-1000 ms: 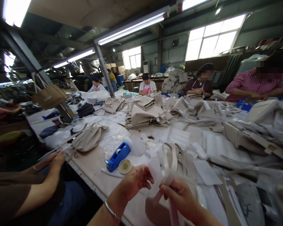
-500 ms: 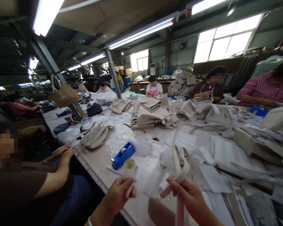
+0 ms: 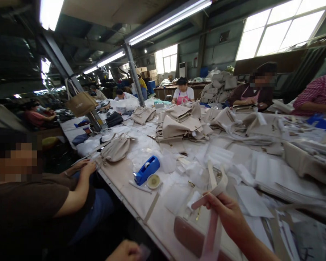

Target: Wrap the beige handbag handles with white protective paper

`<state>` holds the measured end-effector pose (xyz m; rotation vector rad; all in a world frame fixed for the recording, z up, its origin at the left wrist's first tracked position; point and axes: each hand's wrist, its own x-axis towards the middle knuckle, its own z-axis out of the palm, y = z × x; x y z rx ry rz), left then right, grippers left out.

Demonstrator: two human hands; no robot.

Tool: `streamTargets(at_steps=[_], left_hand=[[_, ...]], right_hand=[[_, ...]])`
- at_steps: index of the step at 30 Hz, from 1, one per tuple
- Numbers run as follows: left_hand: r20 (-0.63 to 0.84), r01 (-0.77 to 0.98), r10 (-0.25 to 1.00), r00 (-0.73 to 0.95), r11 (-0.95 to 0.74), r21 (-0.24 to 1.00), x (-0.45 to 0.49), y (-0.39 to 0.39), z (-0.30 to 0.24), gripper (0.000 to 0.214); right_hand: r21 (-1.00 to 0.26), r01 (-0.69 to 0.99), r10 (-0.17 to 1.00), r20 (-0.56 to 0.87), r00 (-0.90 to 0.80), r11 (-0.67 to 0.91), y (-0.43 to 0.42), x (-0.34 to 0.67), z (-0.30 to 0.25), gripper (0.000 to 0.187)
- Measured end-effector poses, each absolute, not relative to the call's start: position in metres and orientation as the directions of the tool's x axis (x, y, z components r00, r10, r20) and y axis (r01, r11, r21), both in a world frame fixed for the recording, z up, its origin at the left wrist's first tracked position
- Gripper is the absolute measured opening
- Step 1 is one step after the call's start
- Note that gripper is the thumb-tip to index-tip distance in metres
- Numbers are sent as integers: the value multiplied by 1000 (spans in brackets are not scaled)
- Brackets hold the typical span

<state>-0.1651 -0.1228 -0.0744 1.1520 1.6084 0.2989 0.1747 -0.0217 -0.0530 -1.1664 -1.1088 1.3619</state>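
Note:
My right hand (image 3: 226,214) is closed on a pale beige strap (image 3: 216,188), which loops up above the fingers and hangs down below them over a pinkish-brown leather piece (image 3: 190,235) at the table's near edge. My left hand (image 3: 125,251) is low at the bottom edge, off the table, fingers curled round a small translucent scrap (image 3: 143,250). A blue tape dispenser (image 3: 146,170) and a round tape roll (image 3: 153,181) lie on the table beyond my hands.
A seated person's hands (image 3: 85,167) rest by a beige bag (image 3: 116,148) on my left. White wrapping sheets (image 3: 220,156), stacked beige bags (image 3: 179,125) and straps cover the long table (image 3: 119,177). Other workers sit at the far side and right.
My left hand has dropped away from the strap to below the table edge with a scrap. The view has swung left and my right hand keeps the strap raised.

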Motion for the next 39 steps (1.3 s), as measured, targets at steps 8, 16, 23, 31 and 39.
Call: streamTargets(at_steps=[8, 16, 23, 31, 39], left_hand=[[-372, 160, 900, 229, 342, 926, -59, -74, -43, 45], [-245, 285, 894, 376, 140, 948, -35, -65, -27, 47], [-283, 196, 907, 312, 230, 953, -30, -55, -31, 37], [-267, 215, 920, 288, 209, 954, -32, -53, -27, 36], [-278, 260, 910, 309, 201, 945, -35, -54, -24, 38]], right_hand=[[-971, -219, 991, -66, -120, -91, -28, 172, -35, 31], [-975, -206, 996, -79, -38, -85, -33, 186, -34, 34], [-978, -186, 995, -89, -39, -94, -32, 187, -34, 35], [-984, -163, 995, -59, -80, -72, -31, 180, -25, 34], [-1000, -21, 995, -14, -102, -17, -29, 175, -31, 35]])
